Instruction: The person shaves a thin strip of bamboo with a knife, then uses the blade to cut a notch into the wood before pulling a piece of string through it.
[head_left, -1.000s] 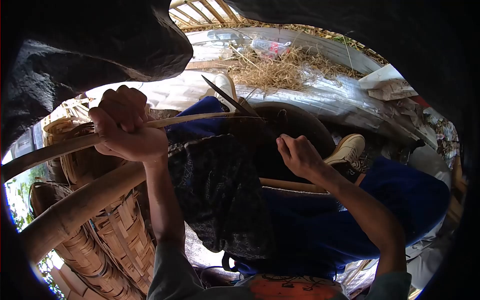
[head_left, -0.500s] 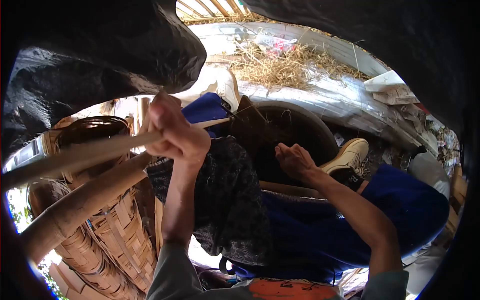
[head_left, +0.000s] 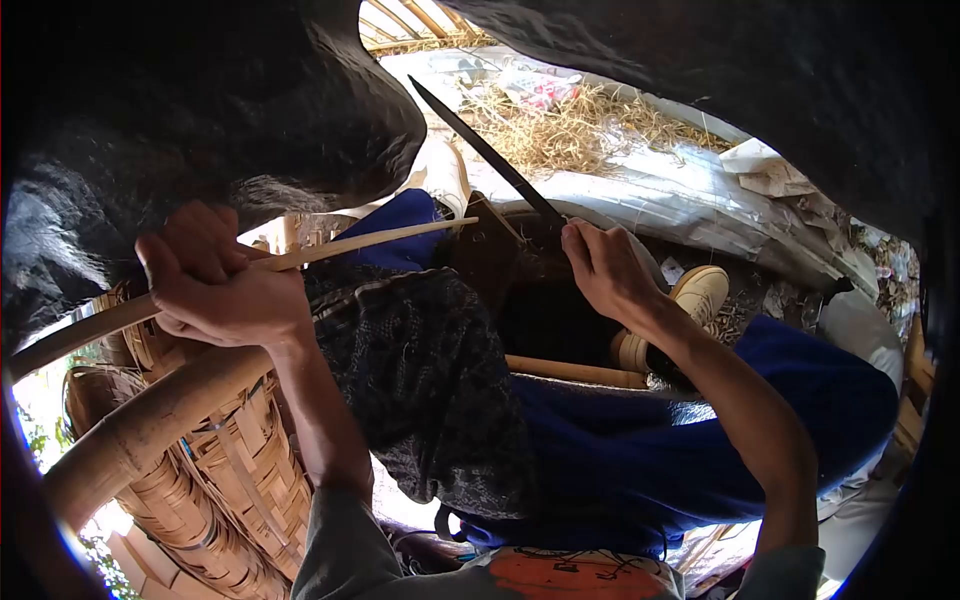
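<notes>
My left hand point(head_left: 225, 280) is wrapped round a long pale bamboo strip point(head_left: 380, 235). The strip tapers to a point over my lap, and its other end runs out past the left edge. My right hand point(head_left: 612, 262) grips a long dark-bladed knife point(head_left: 485, 150), its tip pointing up and to the left; the handle is hidden in my fist. The blade is apart from the strip. A dark patterned cloth point(head_left: 425, 390) covers my thigh beneath the strip's tip.
A thick bamboo pole point(head_left: 150, 425) slants below my left hand, beside woven bamboo baskets point(head_left: 250, 460). Black plastic sheeting point(head_left: 200, 110) hangs close overhead. Dry straw point(head_left: 560, 130) lies on pale sheeting ahead. A dark round basin point(head_left: 520, 215) sits between my feet.
My left hand has moved left along the strip, baring more of its tapered end. My right hand has risen slightly, and the knife blade now shows clearly, raised up and to the left.
</notes>
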